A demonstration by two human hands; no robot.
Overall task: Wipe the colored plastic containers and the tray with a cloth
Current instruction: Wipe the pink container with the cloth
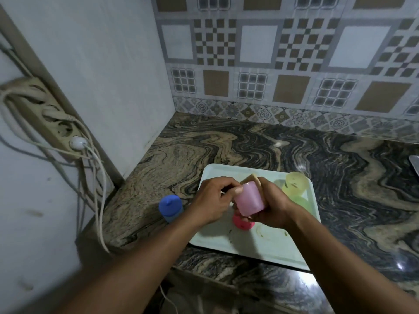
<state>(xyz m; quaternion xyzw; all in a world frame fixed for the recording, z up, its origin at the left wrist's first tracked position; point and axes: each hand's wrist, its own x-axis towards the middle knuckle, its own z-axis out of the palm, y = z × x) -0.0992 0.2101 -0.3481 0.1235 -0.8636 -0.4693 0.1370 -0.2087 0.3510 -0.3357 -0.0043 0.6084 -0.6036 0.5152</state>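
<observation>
I hold a pink plastic container (248,198) above the pale tray (260,243). My right hand (272,207) grips it from the right side and below. My left hand (215,200) is closed at its rim, thumb on the pink wall, pressing a beige cloth (251,177) of which only a corner shows above the container. On the tray stand a yellow container (294,183), a green one (301,201) beside it, and a red-pink one (241,222) partly hidden under my hands. A blue container (170,207) stands on the counter left of the tray.
The tray lies on a marbled stone counter (226,143) in a corner, with a white side wall on the left and patterned tiles behind. A power strip (47,118) with hanging cables is mounted on the left wall. A metallic edge (415,164) shows at far right.
</observation>
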